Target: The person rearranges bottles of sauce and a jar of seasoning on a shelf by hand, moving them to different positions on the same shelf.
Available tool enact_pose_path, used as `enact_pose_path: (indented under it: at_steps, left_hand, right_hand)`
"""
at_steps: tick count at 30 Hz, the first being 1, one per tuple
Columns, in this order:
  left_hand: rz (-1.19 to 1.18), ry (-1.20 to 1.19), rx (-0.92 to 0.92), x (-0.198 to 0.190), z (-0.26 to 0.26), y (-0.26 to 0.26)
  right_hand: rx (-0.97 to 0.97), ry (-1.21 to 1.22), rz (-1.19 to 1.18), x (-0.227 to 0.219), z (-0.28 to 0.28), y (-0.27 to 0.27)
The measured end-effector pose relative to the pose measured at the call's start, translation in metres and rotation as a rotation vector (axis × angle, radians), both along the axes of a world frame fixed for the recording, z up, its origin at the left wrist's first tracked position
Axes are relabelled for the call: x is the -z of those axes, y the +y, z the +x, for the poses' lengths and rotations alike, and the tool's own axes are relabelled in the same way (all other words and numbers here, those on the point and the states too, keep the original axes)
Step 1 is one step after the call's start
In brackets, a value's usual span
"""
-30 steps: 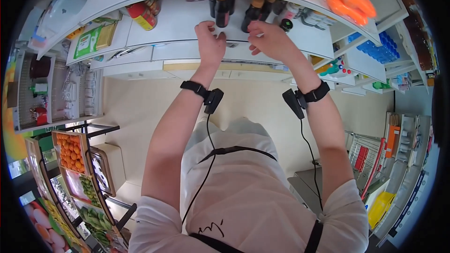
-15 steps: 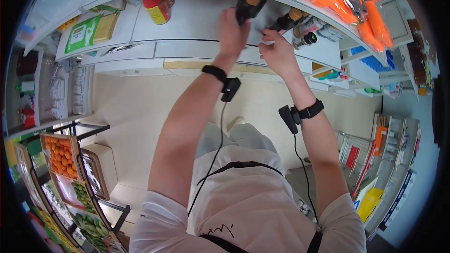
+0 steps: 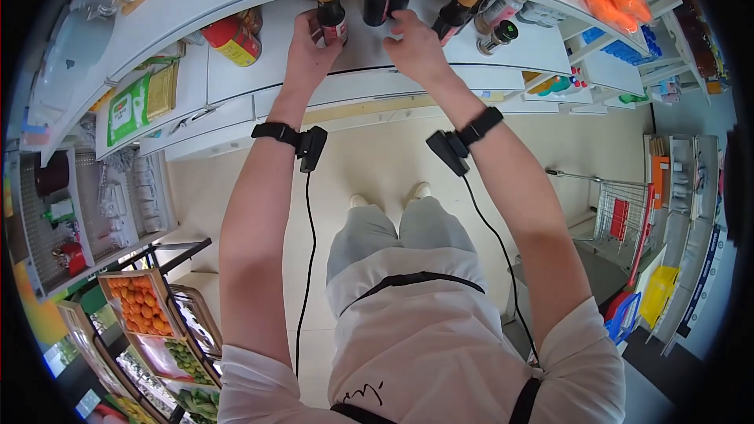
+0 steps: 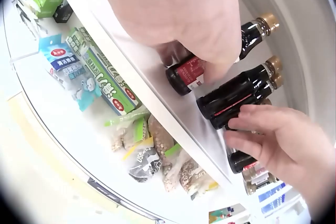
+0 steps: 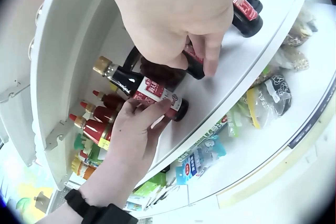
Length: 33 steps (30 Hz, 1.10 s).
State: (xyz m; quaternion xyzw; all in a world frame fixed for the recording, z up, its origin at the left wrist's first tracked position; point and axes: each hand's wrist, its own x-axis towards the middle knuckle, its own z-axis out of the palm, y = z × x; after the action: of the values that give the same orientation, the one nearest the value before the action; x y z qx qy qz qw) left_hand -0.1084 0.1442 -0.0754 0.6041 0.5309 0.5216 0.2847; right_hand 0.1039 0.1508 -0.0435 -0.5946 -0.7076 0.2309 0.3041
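Left grip: left hand [image 3: 308,45] curls around dark glass sauce bottle with red label [image 3: 331,16].
Right grip: right hand [image 3: 416,49] clasps neighbouring dark bottle [image 5: 195,65].
Risk: bottles stand close on white shelf [image 3: 369,47]; knocking one could topple others.

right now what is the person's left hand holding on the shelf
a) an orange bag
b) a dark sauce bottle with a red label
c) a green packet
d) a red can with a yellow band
b: in the right wrist view the left hand has its fingers curled round a dark sauce bottle with a red label that stands on the white shelf; the head view shows the same grip.
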Motion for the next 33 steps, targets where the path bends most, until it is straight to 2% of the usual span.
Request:
enact_pose_path:
  at_steps: [2, 5, 7, 11, 16, 20, 24, 27, 33]
  left_hand:
    - [-0.012, 0.011, -0.008, -0.006, 0.004, -0.003]
    - [-0.176, 0.066, -0.071, -0.01, 0.006, -0.004]
    - [-0.158, 0.057, -0.06, -0.006, 0.005, -0.002]
    - [-0.121, 0.019, -0.026, 0.001, 0.001, -0.001]
    - [-0.097, -0.063, 0.004, 0.002, -0.005, 0.004]
    - [-0.091, -0.073, 0.029, 0.004, -0.009, 0.006]
    - [-0.106, -0.095, 0.053, 0.006, -0.013, 0.007]
    - [-0.123, -0.116, 0.062, 0.007, -0.013, 0.01]
    - [-0.138, -0.113, 0.073, 0.006, -0.012, 0.01]
  right_hand:
    - [0.057, 0.054, 0.036, 0.001, -0.009, 0.011]
    - [0.13, 0.109, 0.061, 0.005, -0.025, 0.023]
    - [0.221, 0.159, 0.066, 0.009, -0.033, 0.027]
    - [0.245, 0.215, -0.017, 0.016, -0.038, 0.027]
    - [0.25, 0.158, -0.024, 0.018, -0.043, 0.025]
    - [0.234, 0.266, -0.073, 0.024, -0.047, 0.03]
    - [0.253, 0.166, -0.067, 0.023, -0.046, 0.029]
    - [0.103, 0.084, -0.125, 0.016, -0.041, 0.032]
    - [0.069, 0.032, -0.17, 0.008, -0.036, 0.032]
